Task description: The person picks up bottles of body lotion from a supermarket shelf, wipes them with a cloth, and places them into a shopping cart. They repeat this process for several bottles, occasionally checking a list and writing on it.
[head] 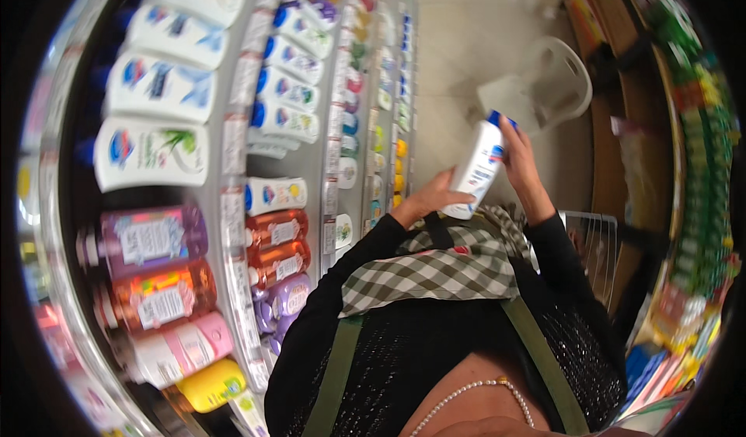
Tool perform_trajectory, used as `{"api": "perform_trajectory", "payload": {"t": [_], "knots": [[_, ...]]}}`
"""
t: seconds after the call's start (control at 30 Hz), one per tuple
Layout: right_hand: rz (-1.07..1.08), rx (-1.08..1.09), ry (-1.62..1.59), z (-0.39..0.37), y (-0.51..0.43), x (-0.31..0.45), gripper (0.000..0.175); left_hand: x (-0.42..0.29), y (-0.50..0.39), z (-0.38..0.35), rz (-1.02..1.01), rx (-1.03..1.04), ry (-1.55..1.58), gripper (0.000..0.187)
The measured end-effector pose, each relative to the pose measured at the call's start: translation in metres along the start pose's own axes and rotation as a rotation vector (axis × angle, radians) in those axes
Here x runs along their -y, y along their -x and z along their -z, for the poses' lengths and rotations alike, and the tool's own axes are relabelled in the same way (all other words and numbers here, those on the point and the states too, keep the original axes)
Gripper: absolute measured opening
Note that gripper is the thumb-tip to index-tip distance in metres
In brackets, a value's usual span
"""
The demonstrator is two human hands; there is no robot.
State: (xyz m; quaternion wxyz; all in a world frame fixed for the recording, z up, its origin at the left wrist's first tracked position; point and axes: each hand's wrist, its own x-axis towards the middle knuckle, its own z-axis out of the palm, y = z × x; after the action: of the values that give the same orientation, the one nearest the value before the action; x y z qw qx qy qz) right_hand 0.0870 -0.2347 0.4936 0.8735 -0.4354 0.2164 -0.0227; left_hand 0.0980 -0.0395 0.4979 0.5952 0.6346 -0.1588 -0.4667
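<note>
Between my hands, in front of my checked apron, is a white plastic bottle with a blue cap, tilted with its cap away from me. My left hand grips the lower end, thumb across the front. At the cap end, my right hand has its fingers around the bottle's upper side. The bottle's label bears writing and faces up. Similar white bottles with blue caps stand in rows on the shelf to my left.
Purple and orange bottles share the left shelves, behind price strips. A pale plastic basket is on the tiled floor ahead. A wire rack is by my right arm, near shelves of green packages.
</note>
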Motion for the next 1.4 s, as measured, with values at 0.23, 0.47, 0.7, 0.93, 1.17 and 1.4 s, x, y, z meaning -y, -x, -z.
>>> {"api": "perform_trajectory", "payload": {"t": [0.23,0.47,0.7,0.93,1.17,1.4], "knots": [[-0.029,0.102,-0.124,0.016,0.004,-0.008,0.048,0.006,0.009,0.000,0.128,-0.039,0.205,0.060],[-0.029,0.066,-0.132,0.058,0.021,-0.032,0.057,0.009,0.004,0.005,0.056,0.023,0.174,0.062],[-0.111,-0.126,-0.093,0.090,0.059,-0.075,0.052,0.012,0.003,0.004,-0.032,0.097,0.033,0.064],[-0.219,-0.356,0.015,0.139,0.107,-0.132,0.051,0.020,-0.013,-0.003,-0.009,0.166,-0.003,0.056],[-0.174,-0.807,0.162,0.191,0.195,-0.190,0.035,0.022,-0.017,-0.016,0.114,0.358,0.145,0.052],[-0.134,-1.274,0.427,0.271,0.258,-0.240,0.028,0.012,-0.022,-0.025,0.149,0.380,0.119,0.051]]}}
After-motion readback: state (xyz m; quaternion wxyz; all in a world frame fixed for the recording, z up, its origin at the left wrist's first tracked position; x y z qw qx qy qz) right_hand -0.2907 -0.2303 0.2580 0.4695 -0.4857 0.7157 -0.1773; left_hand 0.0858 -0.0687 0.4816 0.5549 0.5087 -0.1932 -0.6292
